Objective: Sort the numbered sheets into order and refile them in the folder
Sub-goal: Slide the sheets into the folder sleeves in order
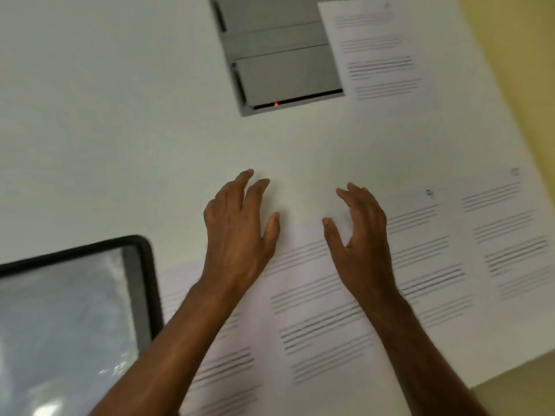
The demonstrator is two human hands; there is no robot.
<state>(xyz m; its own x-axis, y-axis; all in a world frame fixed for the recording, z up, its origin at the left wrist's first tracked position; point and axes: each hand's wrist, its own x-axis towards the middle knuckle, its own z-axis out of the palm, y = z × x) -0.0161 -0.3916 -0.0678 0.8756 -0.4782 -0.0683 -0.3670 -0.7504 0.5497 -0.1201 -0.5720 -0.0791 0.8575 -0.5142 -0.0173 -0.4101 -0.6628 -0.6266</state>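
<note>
Sheets (318,310) counted: five visible on the white desk (120,130), four overlapping in a row along your near edge, one (381,52) apart at the far right beside a grey panel (279,55). Each was white with blocks of blurred grey lines; page numbers unreadable. Your left hand (237,232) and right hand (363,235) were spread, fingers loose, gripping nothing. One black-edged clear folder (69,319) lay near left.

the sheets' (420,259) printed lines and corner numbers are too blurred to read
</note>
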